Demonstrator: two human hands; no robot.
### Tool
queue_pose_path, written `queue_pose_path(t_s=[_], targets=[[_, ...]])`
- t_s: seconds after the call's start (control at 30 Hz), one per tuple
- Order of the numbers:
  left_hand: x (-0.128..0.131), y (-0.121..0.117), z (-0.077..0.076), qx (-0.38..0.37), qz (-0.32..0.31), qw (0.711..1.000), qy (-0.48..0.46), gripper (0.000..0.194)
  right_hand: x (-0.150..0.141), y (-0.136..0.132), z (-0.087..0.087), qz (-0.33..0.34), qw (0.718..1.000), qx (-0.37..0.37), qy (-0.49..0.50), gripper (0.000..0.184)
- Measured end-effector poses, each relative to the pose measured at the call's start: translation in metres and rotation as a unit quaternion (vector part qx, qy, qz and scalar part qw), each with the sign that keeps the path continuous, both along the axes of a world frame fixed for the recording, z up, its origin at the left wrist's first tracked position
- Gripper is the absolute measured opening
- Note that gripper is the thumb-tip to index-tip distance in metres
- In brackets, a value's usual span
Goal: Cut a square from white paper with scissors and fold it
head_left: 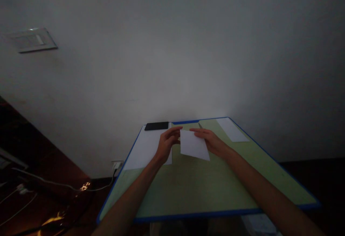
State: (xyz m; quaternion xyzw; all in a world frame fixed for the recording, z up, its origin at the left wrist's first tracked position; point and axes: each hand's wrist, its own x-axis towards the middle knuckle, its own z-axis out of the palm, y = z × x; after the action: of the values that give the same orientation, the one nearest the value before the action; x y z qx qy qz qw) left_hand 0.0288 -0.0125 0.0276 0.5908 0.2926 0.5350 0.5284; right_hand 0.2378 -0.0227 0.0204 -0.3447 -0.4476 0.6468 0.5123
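Between the hands [165, 145] [211, 141], paper [192, 145], sharp corner near-right

Your white sheet of paper [192, 145] was plain and four-sided, raised above the green tabletop [199, 189] between your left hand [167, 142] and right hand [211, 140], one broad face toward you, its near edge slanting lower rightward.

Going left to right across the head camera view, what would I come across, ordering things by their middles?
Wall switch → wall socket → flat black slab, perhaps a phone → left hand → small paper sheet → right hand → paper strip on the table's right.
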Motion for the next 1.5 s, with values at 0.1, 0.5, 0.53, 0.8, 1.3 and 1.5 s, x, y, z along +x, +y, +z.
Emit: queue_pose_path(t_s=[0.1,0.5,0.53,0.8,1.3,1.5], targets=[[0.001,-0.002,0.002,0.06,0.056,0.996,0.046,0.028,0.002,-0.005,0.007,0.021,1.0,-0.008,0.005,0.038],[-0.003,0.01,-0.004,0.079,0.153,0.981,0.084,0.027,0.008,0.005,-0.007,-0.142,0.936,0.229,-0.225,0.027],[-0.002,0.01,-0.005,0.07,0.147,0.983,0.08,0.027,0.007,0.004,-0.007,-0.148,0.935,0.235,-0.219,0.027],[0.004,0.002,-0.003,0.029,0.095,0.993,0.064,0.025,0.0,0.001,-0.002,-0.106,0.977,0.167,-0.074,0.039],[0.006,0.004,-0.006,-0.063,0.048,0.997,0.01,0.032,0.006,0.008,-0.01,-0.108,0.981,0.15,-0.067,0.032],[0.005,0.004,-0.006,-0.123,0.028,0.992,-0.014,0.029,0.006,0.006,-0.009,-0.086,0.985,0.133,-0.062,0.03]])
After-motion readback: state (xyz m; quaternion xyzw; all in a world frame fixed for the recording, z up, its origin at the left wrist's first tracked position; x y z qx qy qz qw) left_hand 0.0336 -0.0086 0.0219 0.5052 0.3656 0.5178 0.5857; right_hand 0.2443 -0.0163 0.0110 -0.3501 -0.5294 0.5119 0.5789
